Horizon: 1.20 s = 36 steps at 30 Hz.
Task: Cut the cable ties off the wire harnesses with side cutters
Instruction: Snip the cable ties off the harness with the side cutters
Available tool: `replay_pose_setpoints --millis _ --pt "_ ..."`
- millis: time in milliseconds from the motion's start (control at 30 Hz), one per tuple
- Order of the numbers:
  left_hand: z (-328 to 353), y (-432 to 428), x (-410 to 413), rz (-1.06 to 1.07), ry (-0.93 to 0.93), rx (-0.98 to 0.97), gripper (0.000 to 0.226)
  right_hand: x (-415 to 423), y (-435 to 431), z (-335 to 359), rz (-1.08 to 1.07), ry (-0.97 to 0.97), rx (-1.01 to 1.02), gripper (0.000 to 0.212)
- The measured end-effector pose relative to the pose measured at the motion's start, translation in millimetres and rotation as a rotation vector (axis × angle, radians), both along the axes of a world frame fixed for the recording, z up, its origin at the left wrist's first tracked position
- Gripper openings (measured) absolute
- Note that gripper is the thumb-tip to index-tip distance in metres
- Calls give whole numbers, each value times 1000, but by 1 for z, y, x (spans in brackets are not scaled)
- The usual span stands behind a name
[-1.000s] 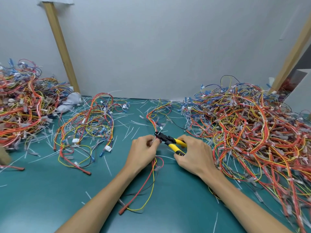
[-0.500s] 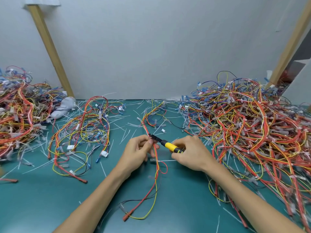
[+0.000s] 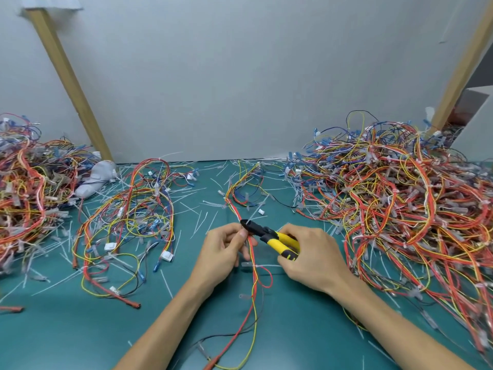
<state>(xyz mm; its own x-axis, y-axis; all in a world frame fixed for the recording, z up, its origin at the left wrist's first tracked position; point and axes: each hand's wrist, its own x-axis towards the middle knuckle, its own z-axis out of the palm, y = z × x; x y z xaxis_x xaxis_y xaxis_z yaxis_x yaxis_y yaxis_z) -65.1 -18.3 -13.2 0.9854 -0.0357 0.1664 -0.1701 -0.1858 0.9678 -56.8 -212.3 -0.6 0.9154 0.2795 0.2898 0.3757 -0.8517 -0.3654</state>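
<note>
A wire harness (image 3: 253, 279) of red, orange and yellow wires runs from the table's middle toward me. My left hand (image 3: 222, 253) pinches its wires just left of centre. My right hand (image 3: 309, 259) grips the yellow-and-black side cutters (image 3: 269, 236), whose black jaws sit against the wires right above my left thumb. A white cable tie (image 3: 262, 266) still wraps the harness below my hands, with its tail pointing right.
A large heap of harnesses (image 3: 400, 209) fills the right side, another heap (image 3: 24, 193) the far left, and a loose harness (image 3: 128, 225) lies left of centre. Cut white ties litter the green mat (image 3: 80, 337). Wooden posts (image 3: 69, 84) lean against the grey wall.
My hands and the harness sit slightly nearer to me than before. The cutters' handles were squeezed together half a second ago and are spread now, with the jaws still at the wires.
</note>
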Motion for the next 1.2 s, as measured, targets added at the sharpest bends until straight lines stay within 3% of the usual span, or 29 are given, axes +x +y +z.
replay_pose_setpoints --millis 267,567,833,1200 --pt "-11 2 8 -2 27 40 31 9 -6 -2 51 -323 -148 36" --pt "-7 1 5 -20 6 167 24 11 -7 -6 13 -317 -158 24" --pt "-1 2 -1 -33 13 215 29 17 -11 -14 26 -350 -229 41" --pt "-1 2 -2 -85 -3 213 32 19 -13 -12 35 -366 -199 41"
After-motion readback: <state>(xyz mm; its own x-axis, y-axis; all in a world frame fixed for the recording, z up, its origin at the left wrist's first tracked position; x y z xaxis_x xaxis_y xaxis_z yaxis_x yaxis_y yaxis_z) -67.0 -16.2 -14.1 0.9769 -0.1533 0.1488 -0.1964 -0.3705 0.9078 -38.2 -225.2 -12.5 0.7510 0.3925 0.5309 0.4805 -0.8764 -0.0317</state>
